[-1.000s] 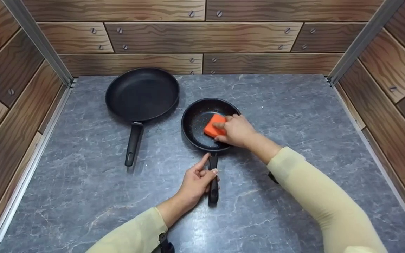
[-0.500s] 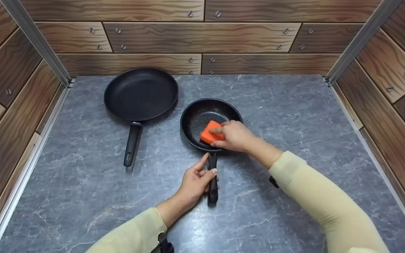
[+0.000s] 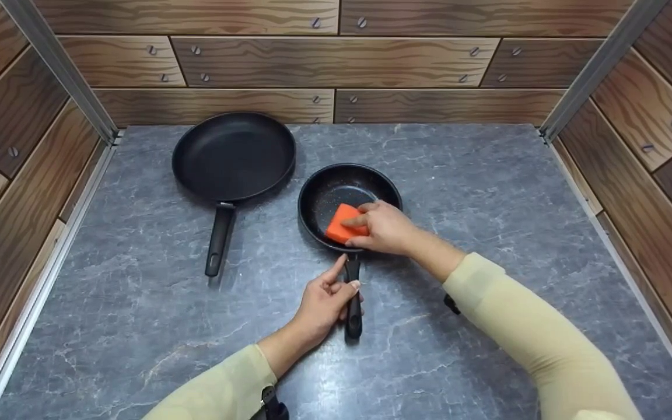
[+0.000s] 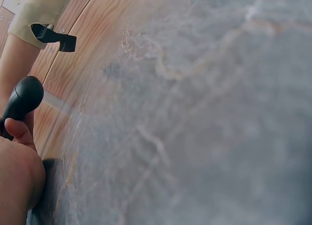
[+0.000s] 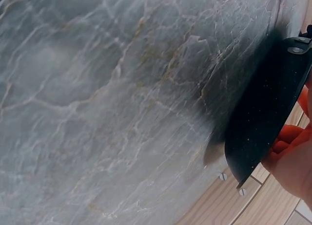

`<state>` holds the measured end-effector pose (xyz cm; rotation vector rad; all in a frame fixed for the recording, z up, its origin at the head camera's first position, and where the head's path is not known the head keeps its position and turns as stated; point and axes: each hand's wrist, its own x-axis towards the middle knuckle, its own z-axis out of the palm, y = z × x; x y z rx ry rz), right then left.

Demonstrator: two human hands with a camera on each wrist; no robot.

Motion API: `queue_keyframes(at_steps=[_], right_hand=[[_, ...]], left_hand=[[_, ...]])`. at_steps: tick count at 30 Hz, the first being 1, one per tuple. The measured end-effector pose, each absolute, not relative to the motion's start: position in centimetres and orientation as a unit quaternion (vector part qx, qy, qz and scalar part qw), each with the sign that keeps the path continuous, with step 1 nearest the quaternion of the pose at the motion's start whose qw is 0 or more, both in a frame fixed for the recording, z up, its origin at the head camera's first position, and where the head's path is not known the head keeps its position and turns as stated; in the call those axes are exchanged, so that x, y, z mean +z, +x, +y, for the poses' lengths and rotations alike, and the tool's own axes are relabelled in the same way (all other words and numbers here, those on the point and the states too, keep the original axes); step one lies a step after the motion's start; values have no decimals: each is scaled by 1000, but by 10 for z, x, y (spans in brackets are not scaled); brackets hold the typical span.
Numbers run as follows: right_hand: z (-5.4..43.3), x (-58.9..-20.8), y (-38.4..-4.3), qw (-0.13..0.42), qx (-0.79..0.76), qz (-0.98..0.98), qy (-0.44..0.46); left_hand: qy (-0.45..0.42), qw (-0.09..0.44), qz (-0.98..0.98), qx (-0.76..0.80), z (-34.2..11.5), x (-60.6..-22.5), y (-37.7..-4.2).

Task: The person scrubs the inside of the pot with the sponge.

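Okay, small round pan point(image 3: 324, 195), black, inside finely flecked with pale specks, wall sloping up to a thin rim, outside speckled too in the right wrist view, with a shiny metal fitting point(image 5: 295, 50) where the handle joins; bowl sits just ahead of the left hand and right beside the right hand, black handle point(image 3: 354, 324) running back past the left hand. Left hand point(image 3: 321, 300) grips that handle, thumb over the top, index finger stretched forward to near the bowl, other fingers partly tucked out of sight. Right hand point(image 3: 391, 227) reaches into the bowl over its right side, fingers bent and spread, pinching an orange sponge point(image 3: 339, 224), blocky with flat faces, matte; sponge lies directly at the right fingertips, inside the pan on the near side, ahead of the left hand. Bigger round pan point(image 3: 234, 154), plain matte black, shallow, well apart from both hands, ahead and to the left of the left hand, its handle point(image 3: 219, 242) slotted near the end and pointing back. Under the hands, grey marbled tabletop point(image 3: 137, 291) with pale and rusty veins; pale yellow sleeves point(image 3: 522, 309) on both arms; beyond the hands, wood-grain boards point(image 3: 254, 58) with slotted screw heads
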<state>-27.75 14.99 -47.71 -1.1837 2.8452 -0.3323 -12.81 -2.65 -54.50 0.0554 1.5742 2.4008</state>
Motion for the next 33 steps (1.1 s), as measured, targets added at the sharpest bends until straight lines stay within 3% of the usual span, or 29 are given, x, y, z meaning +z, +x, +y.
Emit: queue_keyframes(at_steps=[33], right_hand=[[121, -487, -295, 37, -104, 920, -377]], left_hand=[[16, 124, 561, 818, -27, -545, -129]])
